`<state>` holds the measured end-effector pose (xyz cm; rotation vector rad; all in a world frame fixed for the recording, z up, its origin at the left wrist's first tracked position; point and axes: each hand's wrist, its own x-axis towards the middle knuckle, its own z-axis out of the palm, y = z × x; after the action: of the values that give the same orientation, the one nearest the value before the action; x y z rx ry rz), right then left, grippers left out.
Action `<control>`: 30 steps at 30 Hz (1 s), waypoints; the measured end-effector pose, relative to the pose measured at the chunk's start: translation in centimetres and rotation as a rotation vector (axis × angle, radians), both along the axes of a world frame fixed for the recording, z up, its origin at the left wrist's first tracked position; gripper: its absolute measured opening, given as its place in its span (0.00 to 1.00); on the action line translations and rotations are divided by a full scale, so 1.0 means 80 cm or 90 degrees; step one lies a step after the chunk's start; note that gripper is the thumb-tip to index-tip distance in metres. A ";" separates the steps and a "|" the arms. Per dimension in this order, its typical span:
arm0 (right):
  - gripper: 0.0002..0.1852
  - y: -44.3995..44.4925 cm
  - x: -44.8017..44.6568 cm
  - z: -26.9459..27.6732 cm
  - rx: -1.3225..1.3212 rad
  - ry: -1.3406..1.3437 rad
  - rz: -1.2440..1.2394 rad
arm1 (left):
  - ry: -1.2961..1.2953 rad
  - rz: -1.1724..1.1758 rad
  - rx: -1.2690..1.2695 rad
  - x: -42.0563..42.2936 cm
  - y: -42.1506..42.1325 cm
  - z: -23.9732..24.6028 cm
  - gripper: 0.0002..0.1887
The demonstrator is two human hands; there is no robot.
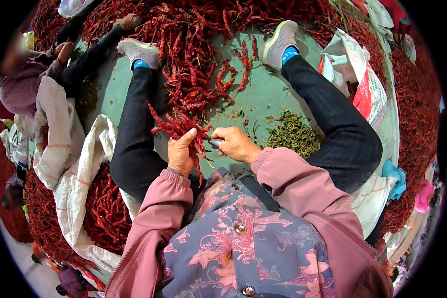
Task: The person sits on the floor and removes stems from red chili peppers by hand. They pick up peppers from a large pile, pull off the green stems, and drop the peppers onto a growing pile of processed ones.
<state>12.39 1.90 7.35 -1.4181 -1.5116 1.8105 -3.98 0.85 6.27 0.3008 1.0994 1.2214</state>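
My left hand (181,151) grips a bunch of dried red chillies (177,124), their tips fanning out to the upper left and one hanging down by the wrist. Close on its right, my right hand (234,143) is curled around a small dark object (215,143), perhaps a tool; its exact kind is hard to make out. Between my legs, a heap of red chillies (188,80) runs away from me over the green floor (242,106). A pile of green chilli stems (294,136) lies right of my right hand, beside my thigh.
At my left, a white woven sack (69,212) stands open with red chillies (106,208) inside. Another woven sack (376,100) lies beyond my right leg. A person (26,74) sits at the upper left. Larger chilli heaps (413,123) surround us.
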 end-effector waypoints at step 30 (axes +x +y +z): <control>0.16 0.035 0.020 0.013 0.438 0.006 0.185 | -0.262 -0.085 0.005 -0.048 -0.008 0.001 0.12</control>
<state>13.96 4.67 8.39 -0.8833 -2.1380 1.2179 -7.79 0.18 6.32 0.1172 0.7070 1.1072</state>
